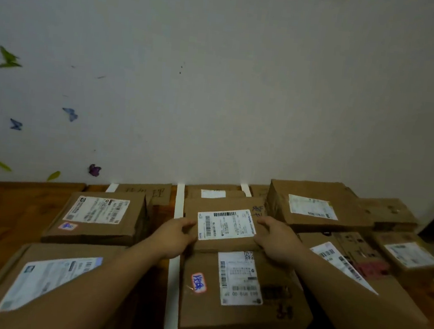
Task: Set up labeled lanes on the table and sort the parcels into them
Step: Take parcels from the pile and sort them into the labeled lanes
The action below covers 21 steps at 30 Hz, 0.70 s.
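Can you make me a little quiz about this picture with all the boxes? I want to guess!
1. True or false: the left hand and the right hand hold the same parcel.
2. Pick one: where does the long white tape strip on the table run? A) left of the held parcel B) on top of it C) right of it
3. Fill in: the coloured stickers on the wall are shaped like ____.
Key: 1 true; 2 A; 3 butterflies.
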Each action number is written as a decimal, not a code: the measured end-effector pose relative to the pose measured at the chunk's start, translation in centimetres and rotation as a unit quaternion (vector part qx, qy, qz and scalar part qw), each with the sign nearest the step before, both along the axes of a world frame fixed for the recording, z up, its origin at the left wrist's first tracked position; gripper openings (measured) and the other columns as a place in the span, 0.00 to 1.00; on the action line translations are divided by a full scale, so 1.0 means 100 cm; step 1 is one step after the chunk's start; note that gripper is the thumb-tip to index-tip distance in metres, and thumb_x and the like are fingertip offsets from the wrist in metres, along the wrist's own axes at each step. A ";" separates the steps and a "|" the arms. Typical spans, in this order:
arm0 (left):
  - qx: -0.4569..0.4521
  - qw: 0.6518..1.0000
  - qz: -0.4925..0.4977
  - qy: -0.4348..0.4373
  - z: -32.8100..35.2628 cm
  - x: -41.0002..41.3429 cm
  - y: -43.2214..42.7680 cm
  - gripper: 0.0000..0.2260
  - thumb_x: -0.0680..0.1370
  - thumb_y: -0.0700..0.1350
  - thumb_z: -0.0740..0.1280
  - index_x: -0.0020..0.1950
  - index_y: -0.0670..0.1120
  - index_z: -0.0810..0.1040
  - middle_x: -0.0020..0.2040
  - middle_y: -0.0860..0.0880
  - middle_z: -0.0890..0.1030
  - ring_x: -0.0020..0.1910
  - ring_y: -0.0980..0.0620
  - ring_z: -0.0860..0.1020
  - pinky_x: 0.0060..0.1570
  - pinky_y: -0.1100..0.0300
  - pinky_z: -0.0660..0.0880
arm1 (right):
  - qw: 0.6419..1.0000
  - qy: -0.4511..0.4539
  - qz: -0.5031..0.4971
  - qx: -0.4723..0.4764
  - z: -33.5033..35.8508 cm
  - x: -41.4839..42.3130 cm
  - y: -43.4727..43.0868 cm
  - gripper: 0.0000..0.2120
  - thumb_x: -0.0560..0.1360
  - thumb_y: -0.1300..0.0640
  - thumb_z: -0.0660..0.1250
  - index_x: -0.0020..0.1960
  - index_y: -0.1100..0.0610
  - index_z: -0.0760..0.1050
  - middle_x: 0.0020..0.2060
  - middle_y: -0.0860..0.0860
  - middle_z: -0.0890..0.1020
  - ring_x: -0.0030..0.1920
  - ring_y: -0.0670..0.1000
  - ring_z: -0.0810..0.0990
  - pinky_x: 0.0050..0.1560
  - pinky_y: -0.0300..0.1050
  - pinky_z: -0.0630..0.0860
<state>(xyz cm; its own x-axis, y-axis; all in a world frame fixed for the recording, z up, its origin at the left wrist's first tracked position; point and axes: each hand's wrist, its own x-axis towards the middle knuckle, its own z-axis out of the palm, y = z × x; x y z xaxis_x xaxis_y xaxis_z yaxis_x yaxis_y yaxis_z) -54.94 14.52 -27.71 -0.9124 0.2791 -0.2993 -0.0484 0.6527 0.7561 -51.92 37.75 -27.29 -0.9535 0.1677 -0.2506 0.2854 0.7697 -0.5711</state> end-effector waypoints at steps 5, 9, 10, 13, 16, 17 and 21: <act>0.020 0.999 0.051 -0.005 -0.001 0.010 0.018 0.16 0.80 0.46 0.62 0.68 0.50 0.70 0.54 0.57 0.75 0.43 0.63 0.72 0.33 0.72 0.68 | 0.999 -0.011 0.041 -0.010 -0.012 -0.006 0.014 0.22 0.79 0.53 0.61 0.73 0.51 0.64 0.67 0.52 0.72 0.61 0.51 0.73 0.55 0.41 0.70; 0.013 0.997 0.067 -0.036 0.000 0.009 0.021 0.17 0.79 0.47 0.62 0.68 0.49 0.70 0.54 0.56 0.76 0.43 0.61 0.74 0.33 0.70 0.69 | 0.998 -0.011 0.060 -0.014 -0.012 -0.010 0.022 0.20 0.79 0.52 0.61 0.71 0.51 0.66 0.67 0.52 0.72 0.62 0.51 0.73 0.56 0.41 0.69; 0.013 0.996 0.074 -0.041 -0.001 0.009 0.022 0.18 0.79 0.46 0.63 0.69 0.48 0.69 0.58 0.53 0.76 0.46 0.60 0.74 0.34 0.69 0.70 | 0.998 -0.014 0.062 -0.016 -0.012 -0.010 0.023 0.20 0.79 0.52 0.61 0.70 0.51 0.67 0.66 0.52 0.72 0.62 0.51 0.73 0.57 0.42 0.69; 0.022 0.994 0.094 -0.057 -0.004 0.011 0.024 0.20 0.79 0.46 0.63 0.70 0.48 0.67 0.62 0.49 0.76 0.50 0.55 0.75 0.40 0.67 0.73 | 0.997 -0.023 0.068 -0.028 -0.015 -0.011 0.023 0.19 0.79 0.52 0.61 0.70 0.52 0.68 0.66 0.52 0.73 0.62 0.52 0.73 0.59 0.44 0.71; 0.027 0.993 0.093 -0.070 -0.007 0.011 0.023 0.20 0.79 0.47 0.64 0.71 0.48 0.67 0.54 0.53 0.75 0.50 0.54 0.76 0.41 0.64 0.75 | 0.996 -0.028 0.078 -0.030 -0.018 -0.011 0.022 0.20 0.79 0.52 0.60 0.70 0.52 0.68 0.66 0.52 0.73 0.60 0.51 0.73 0.58 0.43 0.71; 0.027 0.993 0.090 -0.070 -0.007 0.010 0.022 0.20 0.79 0.47 0.63 0.70 0.49 0.67 0.52 0.54 0.74 0.49 0.55 0.75 0.41 0.65 0.74 | 0.996 -0.028 0.081 -0.029 -0.018 -0.011 0.021 0.20 0.79 0.52 0.60 0.70 0.52 0.68 0.66 0.52 0.73 0.60 0.51 0.73 0.58 0.43 0.71; 0.024 0.994 0.090 -0.060 -0.010 0.012 0.020 0.19 0.79 0.47 0.64 0.70 0.49 0.68 0.49 0.55 0.74 0.49 0.55 0.75 0.41 0.66 0.74 | 0.995 -0.022 0.092 -0.028 -0.019 -0.009 0.022 0.18 0.80 0.52 0.60 0.69 0.53 0.68 0.66 0.51 0.73 0.61 0.50 0.73 0.58 0.42 0.69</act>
<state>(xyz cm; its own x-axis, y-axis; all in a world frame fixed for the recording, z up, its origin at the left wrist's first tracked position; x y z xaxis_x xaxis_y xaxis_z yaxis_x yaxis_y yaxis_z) -53.77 16.51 -28.69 -0.9074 0.1305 -0.3995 -0.2533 0.5887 0.7676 -52.85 39.99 -29.22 -0.9549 -0.0238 -0.2961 0.1679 0.7790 -0.6042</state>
